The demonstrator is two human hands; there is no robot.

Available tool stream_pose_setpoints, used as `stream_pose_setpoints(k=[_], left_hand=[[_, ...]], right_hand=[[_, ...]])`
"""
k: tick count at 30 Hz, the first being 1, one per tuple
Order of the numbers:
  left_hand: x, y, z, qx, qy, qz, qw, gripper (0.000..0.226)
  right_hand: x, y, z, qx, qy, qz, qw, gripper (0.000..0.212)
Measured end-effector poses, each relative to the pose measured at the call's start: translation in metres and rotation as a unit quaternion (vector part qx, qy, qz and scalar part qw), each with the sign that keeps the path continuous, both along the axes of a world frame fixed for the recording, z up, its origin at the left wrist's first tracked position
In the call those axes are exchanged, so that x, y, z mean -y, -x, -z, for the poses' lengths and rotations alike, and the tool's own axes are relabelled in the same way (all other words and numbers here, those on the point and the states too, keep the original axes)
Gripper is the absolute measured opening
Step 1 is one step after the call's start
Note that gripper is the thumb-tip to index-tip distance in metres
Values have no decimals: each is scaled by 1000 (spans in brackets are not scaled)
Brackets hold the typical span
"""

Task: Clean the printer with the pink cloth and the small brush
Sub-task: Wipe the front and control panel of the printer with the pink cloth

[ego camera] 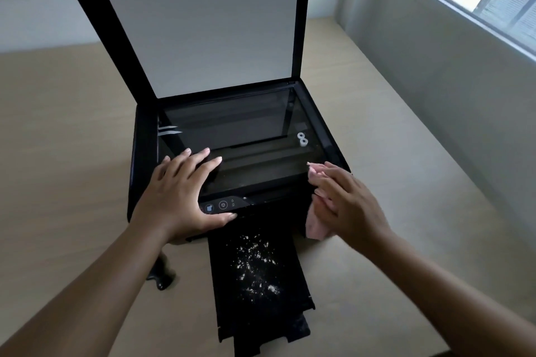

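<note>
1 printer (144, 153); L hand (181, 193) on glass (232, 124); R hand (349, 201) on 1 pink cloth (317, 227).

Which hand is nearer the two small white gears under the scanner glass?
Right. The right hand, on pink cloth, sits just before the white gears; the left hand rests front-left on the glass.

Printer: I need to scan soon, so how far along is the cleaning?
Done: the lid is raised. In hand: the right hand presses the pink cloth on the front right corner of the printer while the left hand rests flat on the glass. Left: white crumbs litter the output tray, and a dark object, perhaps the brush, lies on the table.
</note>
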State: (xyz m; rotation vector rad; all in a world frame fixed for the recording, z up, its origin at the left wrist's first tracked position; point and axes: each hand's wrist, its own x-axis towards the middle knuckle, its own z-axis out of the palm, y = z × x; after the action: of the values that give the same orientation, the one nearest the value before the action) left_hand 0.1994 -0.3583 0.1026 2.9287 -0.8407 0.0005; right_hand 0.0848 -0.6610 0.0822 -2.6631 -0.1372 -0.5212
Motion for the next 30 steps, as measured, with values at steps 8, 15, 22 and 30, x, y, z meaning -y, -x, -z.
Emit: stream_pose_setpoints(k=[8,15,22,30], left_hand=[[1,-1,-3,-28,13,16,999,111],[-52,-24,-17,-81,-51,116,989,119],[-58,-23,-9,-23,-10,107,994,116],[-58,-27,-4,-9,0,107,994,118]], right_hand=[[-61,-12,4,38,-40,175,983,34],[-130,-18,-3,5,4,-21,1000,39],[-105,-4,10,34,-50,105,993,45],[-162,-15,32,75,-77,100,989,36]])
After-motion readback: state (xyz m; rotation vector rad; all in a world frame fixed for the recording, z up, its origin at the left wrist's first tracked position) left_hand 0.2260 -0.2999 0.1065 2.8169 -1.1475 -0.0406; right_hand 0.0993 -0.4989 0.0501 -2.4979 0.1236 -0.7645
